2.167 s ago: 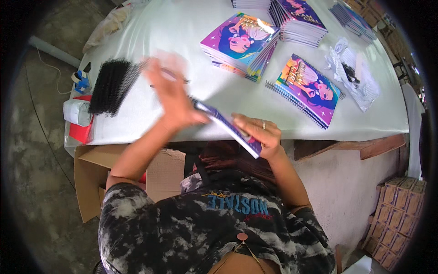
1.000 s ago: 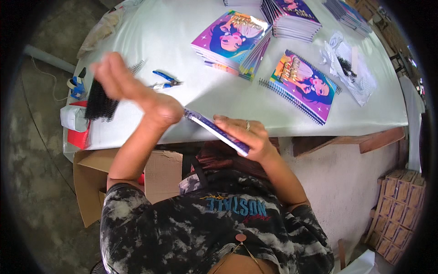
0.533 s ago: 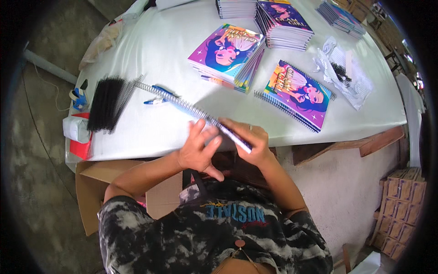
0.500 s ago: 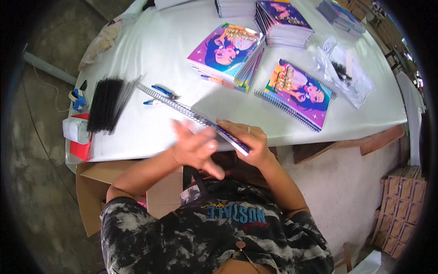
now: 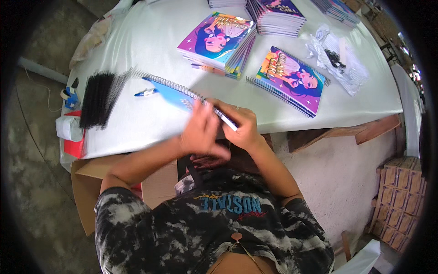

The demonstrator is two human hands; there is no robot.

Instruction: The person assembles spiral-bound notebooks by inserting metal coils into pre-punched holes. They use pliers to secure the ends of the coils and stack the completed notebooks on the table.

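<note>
My right hand (image 5: 242,125) grips the end of a notebook (image 5: 175,95) near the table's front edge, fingers over its edge and thumb beneath. The notebook is tilted, a blue side of it showing, with a metallic spiral coil (image 5: 171,84) along its upper edge that runs on past its far left end. Close beside the coil, my left hand (image 5: 203,130) is spread with fingers apart, smeared by motion; whether it touches the coil I cannot tell. A blue-handled tool (image 5: 147,92) lies partly covered by the notebook.
Black spiral coils (image 5: 96,100) lie in a bundle at left, by a tape dispenser (image 5: 70,98). A stack of notebooks (image 5: 214,39) and spiral-bound notebooks (image 5: 289,80) are ahead and right. A plastic bag (image 5: 349,73) lies farther right. A cardboard box (image 5: 86,182) stands below the table edge.
The notebook has turned so its blue side shows and now covers part of the blue-handled tool. My left hand has moved slightly right and up. The whole view has shifted a little.
</note>
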